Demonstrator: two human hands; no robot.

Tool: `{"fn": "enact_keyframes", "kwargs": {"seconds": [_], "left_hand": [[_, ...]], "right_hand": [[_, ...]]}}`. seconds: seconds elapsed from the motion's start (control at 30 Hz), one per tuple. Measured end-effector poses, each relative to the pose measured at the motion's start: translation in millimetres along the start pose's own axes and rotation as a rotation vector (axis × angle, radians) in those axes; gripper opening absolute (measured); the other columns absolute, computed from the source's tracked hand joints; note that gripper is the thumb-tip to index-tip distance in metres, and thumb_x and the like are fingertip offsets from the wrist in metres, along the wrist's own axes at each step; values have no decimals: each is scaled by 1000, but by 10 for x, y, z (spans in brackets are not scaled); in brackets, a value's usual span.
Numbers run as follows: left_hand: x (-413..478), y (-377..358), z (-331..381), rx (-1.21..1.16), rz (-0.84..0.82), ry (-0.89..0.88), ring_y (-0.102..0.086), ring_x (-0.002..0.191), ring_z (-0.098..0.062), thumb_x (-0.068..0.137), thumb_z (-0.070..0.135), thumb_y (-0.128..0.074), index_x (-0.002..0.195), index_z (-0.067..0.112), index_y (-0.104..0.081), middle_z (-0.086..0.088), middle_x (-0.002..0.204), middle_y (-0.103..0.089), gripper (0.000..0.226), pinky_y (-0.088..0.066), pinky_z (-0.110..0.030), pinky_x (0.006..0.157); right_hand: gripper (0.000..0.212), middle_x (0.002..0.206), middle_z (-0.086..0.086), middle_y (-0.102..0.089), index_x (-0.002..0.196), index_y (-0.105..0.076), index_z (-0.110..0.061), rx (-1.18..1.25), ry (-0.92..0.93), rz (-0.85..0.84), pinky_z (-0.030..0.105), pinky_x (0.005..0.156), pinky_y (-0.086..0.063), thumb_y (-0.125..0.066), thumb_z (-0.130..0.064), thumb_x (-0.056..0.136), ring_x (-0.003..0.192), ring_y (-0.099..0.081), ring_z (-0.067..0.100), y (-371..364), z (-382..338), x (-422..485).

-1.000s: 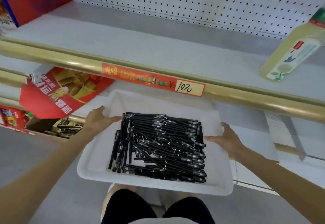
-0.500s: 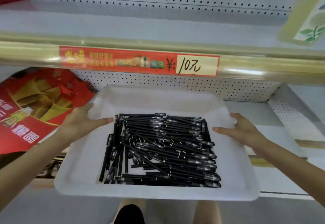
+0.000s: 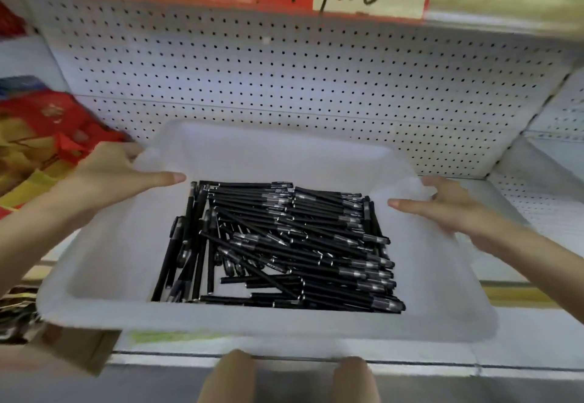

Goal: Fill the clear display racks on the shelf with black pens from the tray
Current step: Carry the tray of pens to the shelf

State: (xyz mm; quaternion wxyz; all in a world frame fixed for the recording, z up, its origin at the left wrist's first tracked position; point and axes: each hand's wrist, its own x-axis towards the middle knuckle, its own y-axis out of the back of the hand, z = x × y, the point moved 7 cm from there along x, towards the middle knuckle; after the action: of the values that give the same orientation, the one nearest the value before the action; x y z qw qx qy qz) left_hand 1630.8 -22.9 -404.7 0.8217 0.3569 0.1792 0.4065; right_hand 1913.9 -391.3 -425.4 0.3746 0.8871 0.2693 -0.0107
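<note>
Left hand (image 3: pixel 117 178) and right hand (image 3: pixel 452 206) each grip a side rim of the tray (image 3: pixel 252 323), thumbs inside. Black pens (image 3: pixel 284 244) lie heaped in it. I judge the step as setting it on the shelf (image 3: pixel 537 213). Next: seat it flat, release. Racks not in view.

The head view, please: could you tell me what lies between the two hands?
In the head view, the pile of black pens lies between the left hand and the right hand, with bare white tray floor on either side.
</note>
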Motion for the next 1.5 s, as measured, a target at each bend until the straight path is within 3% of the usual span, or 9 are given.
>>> {"fn": "enact_keyframes", "kwargs": {"seconds": [0.2,0.4,0.5,0.63,0.73,0.87,1.07,1.23,1.5], "left_hand": [[-49,-32,-122,-110,68,1,-62,110,-24,33,71,-83,130,17,-59,-4,124,-64,113,-47,-41,100],[-331,30,-232,-130,102,15,-60,112,-26,47,62,-84,131,15,-57,-6,125,-62,100,-47,-43,99],[-493,36,-341,-116,86,12,-59,115,-27,45,64,-83,130,13,-58,-6,127,-61,102,-47,-44,100],[-599,24,-475,-94,99,-57,-61,110,-29,66,46,-84,125,14,-61,-12,120,-64,71,-50,-41,93],[-682,12,-619,-30,84,-89,-62,108,-21,55,64,-83,125,28,-60,-3,118,-65,82,-51,-37,89],[-755,-79,-905,73,52,-98,-59,115,-20,45,80,-77,130,35,-55,-1,125,-62,98,-49,-42,96],[-1358,-336,-829,113,-89,-119,-42,133,-29,67,53,-81,141,24,-46,-15,142,-47,87,-35,-43,107],[-1907,-456,-857,60,-148,-49,-45,129,-28,23,85,-67,134,36,-51,-19,133,-52,122,-35,-38,102],[-1986,-801,-1168,66,-217,-80,-40,134,-25,61,59,-81,142,29,-45,-3,146,-44,93,-35,-35,102]], "right_hand": [[43,85,-7,-58,108,-50,-27,-4,59,60,26,54,-41,-76,-39,77,73,-57,8,-5,43,-17],[70,104,3,-65,128,-50,-25,33,70,87,44,86,-53,-80,-45,68,94,-64,26,-81,79,-208],[74,111,6,-64,133,-48,-25,38,82,92,41,88,-52,-80,-44,69,97,-63,27,-112,92,-407],[83,143,2,-44,142,-40,-28,-9,117,88,37,92,-45,-78,-47,70,121,-51,26,-148,186,-682],[85,151,-2,-36,144,-38,-31,-55,177,102,36,101,-40,-78,-49,71,131,-43,23,-173,280,-900],[83,147,-1,-40,143,-40,-33,-144,200,148,30,95,-38,-77,-50,71,129,-44,22,-227,505,-1106],[87,154,-6,-31,146,-33,-37,-231,160,78,35,107,-31,-75,-53,71,139,-34,20,-460,971,-1349],[80,155,-5,-31,143,-36,-44,-270,159,9,35,109,-30,-73,-55,73,139,-33,21,-618,1253,-1593],[78,155,-4,-29,145,-37,-35,-361,159,-56,35,113,-26,-74,-46,77,142,-27,20,-800,1470,-1699]]}}
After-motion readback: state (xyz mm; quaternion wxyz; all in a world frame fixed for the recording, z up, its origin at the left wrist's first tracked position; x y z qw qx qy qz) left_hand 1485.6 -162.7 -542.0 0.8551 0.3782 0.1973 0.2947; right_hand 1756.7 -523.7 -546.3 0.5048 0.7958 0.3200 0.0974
